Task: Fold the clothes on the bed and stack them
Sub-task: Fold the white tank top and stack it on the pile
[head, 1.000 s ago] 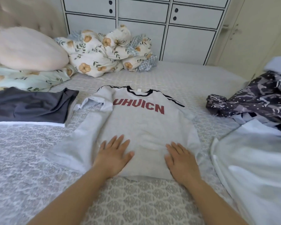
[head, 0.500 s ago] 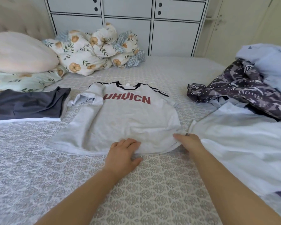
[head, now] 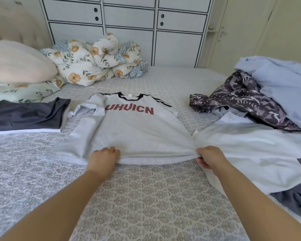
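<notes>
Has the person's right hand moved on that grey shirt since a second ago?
Yes. The right hand has slid from the front of the grey shirt, below the red lettering, outward and toward the person to the hem's right corner, which it now grips.

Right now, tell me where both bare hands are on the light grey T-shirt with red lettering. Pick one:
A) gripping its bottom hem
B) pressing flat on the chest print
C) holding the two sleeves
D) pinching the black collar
A: the left hand and right hand each curl round the near bottom hem of the light grey T-shirt with red lettering, far from its collar and print.
</notes>
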